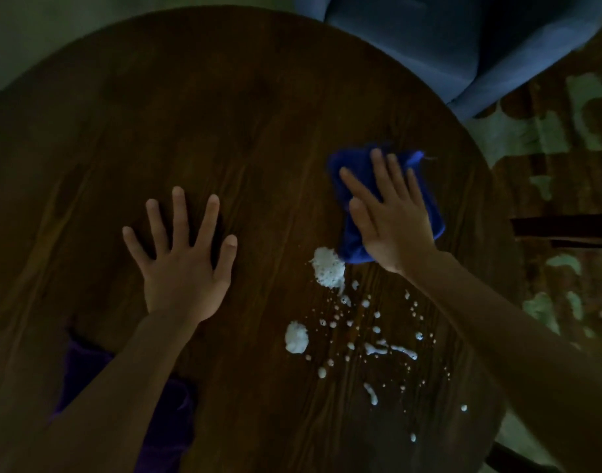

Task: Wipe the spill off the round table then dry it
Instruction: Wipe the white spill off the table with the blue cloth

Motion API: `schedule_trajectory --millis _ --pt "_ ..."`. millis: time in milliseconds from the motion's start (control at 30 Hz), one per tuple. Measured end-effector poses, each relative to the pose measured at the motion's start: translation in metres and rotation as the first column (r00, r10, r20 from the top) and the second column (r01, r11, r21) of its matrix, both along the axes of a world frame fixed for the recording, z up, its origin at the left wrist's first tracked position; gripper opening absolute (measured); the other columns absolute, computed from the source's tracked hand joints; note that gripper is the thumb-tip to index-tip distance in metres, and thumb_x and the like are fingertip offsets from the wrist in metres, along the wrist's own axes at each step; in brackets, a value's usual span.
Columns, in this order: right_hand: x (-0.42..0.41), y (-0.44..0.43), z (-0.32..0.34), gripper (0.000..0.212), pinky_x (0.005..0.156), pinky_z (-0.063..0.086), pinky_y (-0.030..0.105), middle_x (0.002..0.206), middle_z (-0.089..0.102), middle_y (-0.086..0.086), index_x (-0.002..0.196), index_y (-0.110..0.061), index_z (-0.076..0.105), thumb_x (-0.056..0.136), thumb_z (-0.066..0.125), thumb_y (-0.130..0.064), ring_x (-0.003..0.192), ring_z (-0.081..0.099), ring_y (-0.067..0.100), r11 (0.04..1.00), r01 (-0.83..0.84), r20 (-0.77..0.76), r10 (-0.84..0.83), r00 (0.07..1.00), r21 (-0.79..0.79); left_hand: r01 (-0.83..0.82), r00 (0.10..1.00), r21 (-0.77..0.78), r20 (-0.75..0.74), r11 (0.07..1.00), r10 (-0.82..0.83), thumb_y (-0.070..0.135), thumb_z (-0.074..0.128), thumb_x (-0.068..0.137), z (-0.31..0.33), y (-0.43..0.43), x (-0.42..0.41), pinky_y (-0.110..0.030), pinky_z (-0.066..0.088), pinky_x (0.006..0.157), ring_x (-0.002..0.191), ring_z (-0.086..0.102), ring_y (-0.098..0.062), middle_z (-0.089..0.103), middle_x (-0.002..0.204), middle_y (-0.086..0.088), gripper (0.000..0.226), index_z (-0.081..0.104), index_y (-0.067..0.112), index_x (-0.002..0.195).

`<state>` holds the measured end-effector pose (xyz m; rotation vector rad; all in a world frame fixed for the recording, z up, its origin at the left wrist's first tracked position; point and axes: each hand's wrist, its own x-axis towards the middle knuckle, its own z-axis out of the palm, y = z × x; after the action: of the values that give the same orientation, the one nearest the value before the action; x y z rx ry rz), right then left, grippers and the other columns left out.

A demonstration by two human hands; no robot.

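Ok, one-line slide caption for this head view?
Right hand presses blue cloth beside foamy white spill; left hand braces on round table.

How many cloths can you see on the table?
2. A blue cloth lies under the right hand, beside the white foam spill. A purple cloth sits near the table's near edge, partly hidden by the left forearm.

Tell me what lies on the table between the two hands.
Head view: only bare wood of the table separates the left hand from the right hand.
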<state>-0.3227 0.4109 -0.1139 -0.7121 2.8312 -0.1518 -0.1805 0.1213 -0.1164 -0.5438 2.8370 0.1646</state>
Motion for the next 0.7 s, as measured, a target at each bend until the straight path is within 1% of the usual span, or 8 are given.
schedule_trajectory --millis 100,200,233,300,367,467,567,700 --pt "0.039 0.012 -0.003 0.057 0.130 0.005 0.055 0.175 -0.004 0.009 0.165 -0.042 0.004 0.110 0.006 -0.056 0.162 -0.004 0.032 0.931 -0.365 -0.005 0.365 0.931 0.021 0.011 1.000 0.005 -0.009 1.000 -0.011 0.072 0.001 0.099 0.000 0.001 -0.001 -0.072 -0.003 0.119 0.157 -0.013 -0.036 -0.009 0.173 -0.005 0.070 -0.007 0.043 0.162" --pt "0.085 0.045 -0.010 0.057 0.130 0.000 0.051 0.176 -0.004 0.008 0.166 -0.042 0.008 0.111 0.014 -0.056 0.162 -0.004 0.030 0.824 -0.563 -0.003 0.564 0.826 0.069 0.018 1.000 0.001 -0.022 1.000 -0.018 0.072 0.000 0.099 -0.001 0.001 0.000 -0.073 -0.002 0.119 0.157 -0.013 -0.037 -0.009 0.173 -0.005 0.070 -0.007 0.043 0.162" --pt "0.090 0.061 -0.009 0.057 0.129 -0.003 0.050 0.176 -0.004 0.007 0.165 -0.043 0.007 0.110 0.014 -0.056 0.162 -0.005 0.029 0.821 -0.564 -0.005 0.566 0.824 0.090 0.021 0.999 0.002 -0.025 1.000 -0.021 0.073 0.000 0.099 -0.001 0.001 0.000 -0.073 -0.002 0.119 0.157 -0.013 -0.037 -0.009 0.173 -0.005 0.070 -0.006 0.043 0.162" --pt "0.082 0.093 -0.005 0.056 0.130 -0.007 0.048 0.176 -0.004 0.008 0.164 -0.046 0.005 0.110 0.013 -0.056 0.162 -0.007 0.030 0.890 -0.445 -0.005 0.447 0.894 0.101 0.025 0.999 0.004 -0.028 1.000 -0.025 0.073 0.000 0.098 -0.001 0.001 -0.001 -0.073 -0.003 0.119 0.157 -0.013 -0.037 -0.009 0.173 -0.006 0.071 -0.006 0.043 0.162" --pt "0.060 0.110 0.000 0.054 0.130 -0.003 0.051 0.176 -0.001 0.009 0.162 -0.046 0.005 0.109 0.011 -0.054 0.162 -0.003 0.029 0.983 -0.171 0.008 0.171 0.985 0.062 0.026 0.999 0.004 -0.038 1.000 -0.026 0.074 0.000 0.098 -0.003 0.003 -0.001 -0.072 -0.005 0.118 0.157 -0.014 -0.038 -0.010 0.173 -0.006 0.071 -0.007 0.044 0.161" --pt "0.029 0.086 0.003 0.058 0.129 0.002 0.055 0.175 0.001 0.008 0.162 -0.042 0.007 0.105 0.008 -0.055 0.162 -0.001 0.029 0.993 0.110 0.004 -0.110 0.994 0.040 0.026 0.998 -0.006 -0.061 1.000 -0.027 0.075 -0.001 0.097 -0.008 0.000 -0.002 -0.071 -0.007 0.118 0.157 -0.013 -0.038 -0.011 0.173 -0.005 0.071 -0.008 0.046 0.161" --pt "0.026 0.033 0.005 0.064 0.128 0.007 0.061 0.175 0.005 0.013 0.164 -0.037 0.009 0.104 0.003 -0.058 0.161 0.003 0.035 0.999 0.028 -0.038 -0.027 0.999 0.037 0.027 0.997 -0.014 -0.066 1.000 -0.028 0.076 -0.001 0.097 -0.010 -0.003 -0.002 -0.070 -0.008 0.116 0.157 -0.011 -0.038 -0.010 0.173 -0.004 0.071 -0.009 0.047 0.160" --pt "0.088 -0.008 -0.006 0.060 0.128 0.008 0.059 0.175 0.009 0.010 0.164 -0.039 0.019 0.108 0.010 -0.058 0.161 0.006 0.035 0.935 -0.352 -0.025 0.352 0.936 -0.030 0.028 0.996 -0.029 -0.084 0.999 -0.030 0.075 0.003 0.098 -0.010 -0.002 0.000 -0.069 -0.008 0.116 0.157 -0.009 -0.039 -0.007 0.173 -0.005 0.070 -0.008 0.046 0.160"
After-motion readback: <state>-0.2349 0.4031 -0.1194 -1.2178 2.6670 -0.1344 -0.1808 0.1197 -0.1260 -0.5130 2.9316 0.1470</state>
